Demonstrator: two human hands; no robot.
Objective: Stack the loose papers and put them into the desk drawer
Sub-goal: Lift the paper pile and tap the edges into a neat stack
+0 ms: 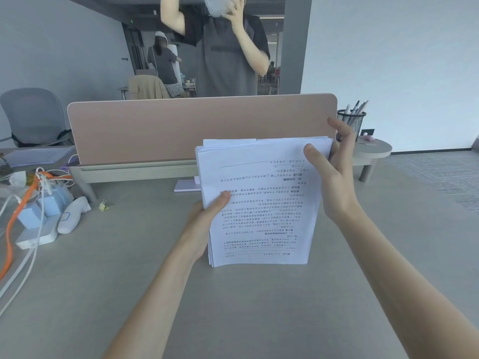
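A stack of printed white papers (261,203) stands almost upright on the grey desk (233,307), its lower edge resting on the desktop. My left hand (204,224) grips the stack's left edge, thumb on the front sheet. My right hand (334,177) holds the upper right corner, thumb in front and fingers behind. The sheets' top edges are slightly uneven. No drawer is in view.
A pink divider panel (181,128) runs along the desk's far edge. At the left lie a power strip with blue plugs (41,218), white and orange cables, a white device (72,216) and a binder clip (105,206). A mesh pen cup (350,124) stands at the right. A person stands behind the divider.
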